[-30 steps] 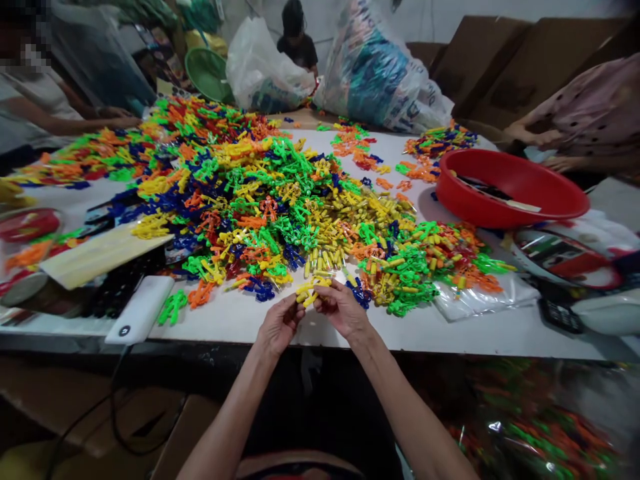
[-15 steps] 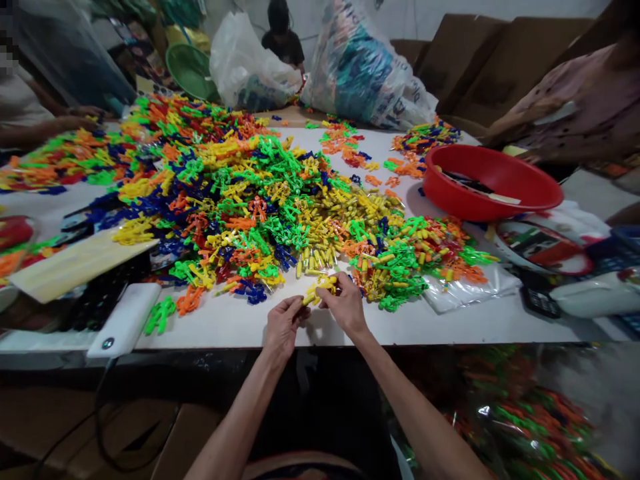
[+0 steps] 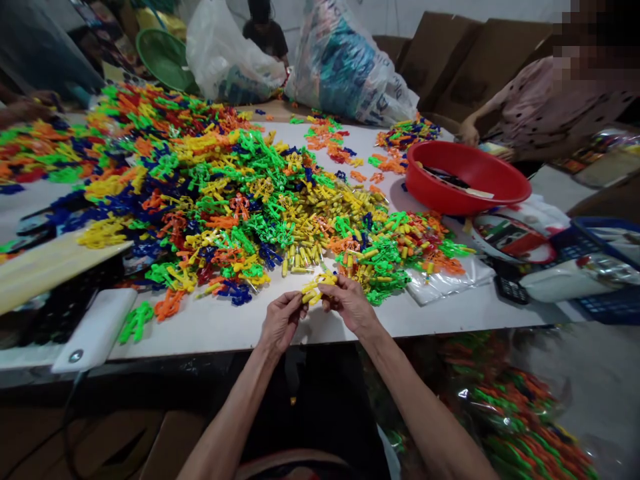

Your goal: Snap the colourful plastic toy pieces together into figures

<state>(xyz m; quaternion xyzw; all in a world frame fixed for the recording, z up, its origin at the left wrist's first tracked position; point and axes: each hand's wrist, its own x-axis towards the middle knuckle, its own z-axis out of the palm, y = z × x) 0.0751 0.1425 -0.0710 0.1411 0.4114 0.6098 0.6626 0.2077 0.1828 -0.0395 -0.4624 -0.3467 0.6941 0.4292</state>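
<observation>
1. Moved since the last frame: view has swung right, so the multicolored heap (image 3: 240, 200) and the white device (image 3: 95, 330) sit further left in frame; more of the blue basket (image 3: 607, 297) shows at far right.
2. Co-worker on the right: hand (image 3: 469, 132) was raised with a pale item, now down beyond the red basin (image 3: 443, 193). Separate person, not touching the wearer's piece.
3. Yellow toy piece (image 3: 317, 288): between the wearer's two hands, just above the near edge of the pale table (image 3: 213, 327), in front of the small yellow parts (image 3: 303, 257). Hasn't been put down in any frame; angle changed slightly.
4. Left hand (image 3: 283, 320): thumb and index finger pinched on the piece's near-left end, other fingers curled under.
5. Right hand (image 3: 353, 303): thumb and fingers closed on the opposite end, wrist angled in from the right.
6. Meaning: my read is that the work stays on this one piece, with only small finger adjustments. Whether it's one part or several joined, can't tell; fingers cover the ends.
7. Nearby: green and orange figures just right of the right hand, clear plastic bags (image 3: 450, 283) beyond those.
</observation>
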